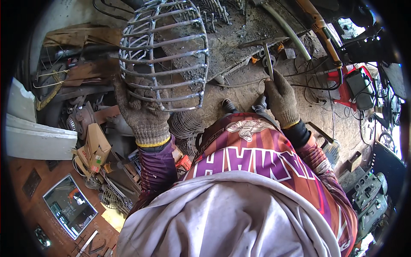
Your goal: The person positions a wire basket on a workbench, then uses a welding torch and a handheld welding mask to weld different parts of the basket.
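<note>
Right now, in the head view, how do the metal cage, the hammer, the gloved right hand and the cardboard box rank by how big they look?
1. Metal cage, clearly largest.
2. Gloved right hand and cardboard box: too close to rank, differing in nearness.
3. Hammer, thin, smallest.

Upper middle, left side: barred cage (153, 47), silver-grey, bluish glints. Just below, left hand (145, 122), gloved in brown-grey knit, bright yellow at wrist. Right of centre, right hand (280, 100), same knit, same yellow! Hammer (268, 60) above it, dull grey. Centre frame now, jersey (257, 147): rusty red, purple streaks, white-and-purple lettering, pale figure. Bottom, cloth (231, 214), plain lavender-grey. Left, cardboard box (96, 145), tan, green patch. Lower left, board (64, 169), reddish brown.
</note>
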The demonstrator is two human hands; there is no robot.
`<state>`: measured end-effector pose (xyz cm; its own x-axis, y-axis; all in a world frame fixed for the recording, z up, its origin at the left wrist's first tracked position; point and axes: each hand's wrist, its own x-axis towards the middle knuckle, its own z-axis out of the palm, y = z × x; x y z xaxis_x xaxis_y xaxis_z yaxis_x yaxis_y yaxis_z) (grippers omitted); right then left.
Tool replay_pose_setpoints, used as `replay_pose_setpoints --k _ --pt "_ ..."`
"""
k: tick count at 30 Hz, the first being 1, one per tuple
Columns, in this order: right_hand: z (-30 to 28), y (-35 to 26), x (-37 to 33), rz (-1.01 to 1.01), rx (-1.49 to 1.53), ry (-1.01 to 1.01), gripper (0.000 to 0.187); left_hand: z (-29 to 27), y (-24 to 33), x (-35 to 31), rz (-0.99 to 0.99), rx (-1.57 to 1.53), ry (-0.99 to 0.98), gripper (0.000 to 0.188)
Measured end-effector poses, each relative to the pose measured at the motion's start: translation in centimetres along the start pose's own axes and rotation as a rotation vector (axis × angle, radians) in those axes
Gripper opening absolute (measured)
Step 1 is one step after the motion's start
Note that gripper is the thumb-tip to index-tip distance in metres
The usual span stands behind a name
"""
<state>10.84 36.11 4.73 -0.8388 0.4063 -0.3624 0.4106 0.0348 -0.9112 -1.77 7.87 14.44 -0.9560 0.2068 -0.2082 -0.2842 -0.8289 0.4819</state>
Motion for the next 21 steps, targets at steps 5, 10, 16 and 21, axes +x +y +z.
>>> replay_pose_setpoints --k 5,10,16,21 --pt "0.0 0.3 0.1 0.008 -0.002 0.000 0.038 1.2 -0.6 -0.5 0.015 -0.010 0.065 0.031" --pt "-0.1 0.7 0.3 -0.020 -0.025 -0.008 0.039 -2.6 0.1 0.5 -0.165 -0.215 -0.420 0.028" --pt "-0.1 0.6 0.2 -0.014 -0.054 0.002 0.040 -3.9 0.0 0.5 -0.147 -0.301 -0.261 0.024" --pt "0.0 0.3 0.1 -0.008 -0.035 -0.017 0.040 -2.9 -0.7 -0.3 -0.037 -0.164 0.016 0.022"
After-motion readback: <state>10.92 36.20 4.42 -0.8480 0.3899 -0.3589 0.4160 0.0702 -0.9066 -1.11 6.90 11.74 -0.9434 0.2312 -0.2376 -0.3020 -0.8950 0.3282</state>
